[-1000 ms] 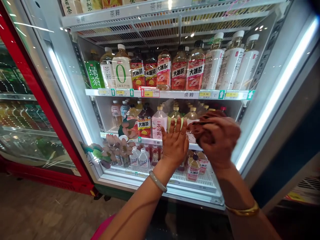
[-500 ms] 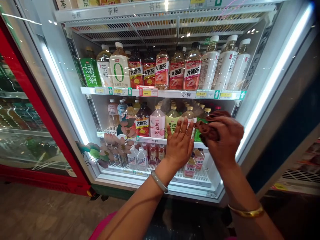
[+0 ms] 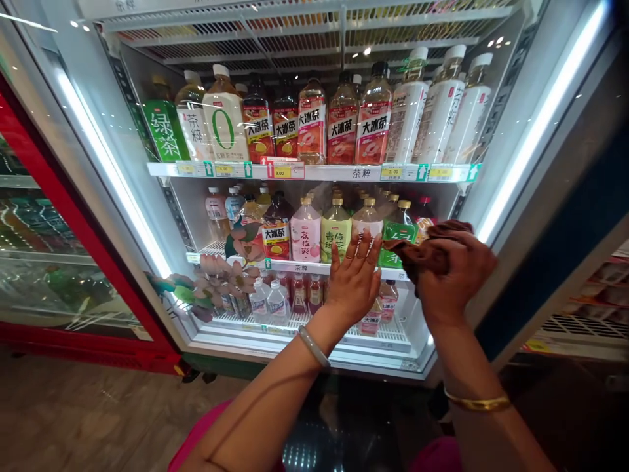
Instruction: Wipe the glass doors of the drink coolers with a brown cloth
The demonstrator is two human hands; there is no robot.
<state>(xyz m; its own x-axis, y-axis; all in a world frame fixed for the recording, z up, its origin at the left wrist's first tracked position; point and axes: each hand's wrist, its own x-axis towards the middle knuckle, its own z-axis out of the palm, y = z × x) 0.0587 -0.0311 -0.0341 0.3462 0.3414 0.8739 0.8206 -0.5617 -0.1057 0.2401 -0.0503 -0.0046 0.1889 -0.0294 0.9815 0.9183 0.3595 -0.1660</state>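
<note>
My left hand (image 3: 354, 278) lies flat with its fingers stretched out against the glass door of a lit drinks fridge. Behind its fingertips are a pale pink bottle (image 3: 369, 216) and a light green bottle (image 3: 336, 229) on the middle shelf. My right hand (image 3: 455, 275) is wrapped round a crumpled brown cloth (image 3: 427, 252), held up at the right part of the door. A green-labelled bottle (image 3: 399, 233) shows just left of the cloth, which partly covers a bottle with a pink cap (image 3: 424, 204). Whether the cloth touches the glass I cannot tell.
An upper shelf (image 3: 314, 172) with price tags holds a row of tea bottles. Flower decals (image 3: 228, 278) show at the door's lower left. A red-framed fridge (image 3: 98, 341) stands to the left, above a brown floor (image 3: 88, 419). Racks (image 3: 584, 314) are at the far right.
My right hand has moved slightly right with the cloth, uncovering more of the green-labelled bottle. My left hand stays on the glass. The view has tilted a little, so the shelves sit higher.
</note>
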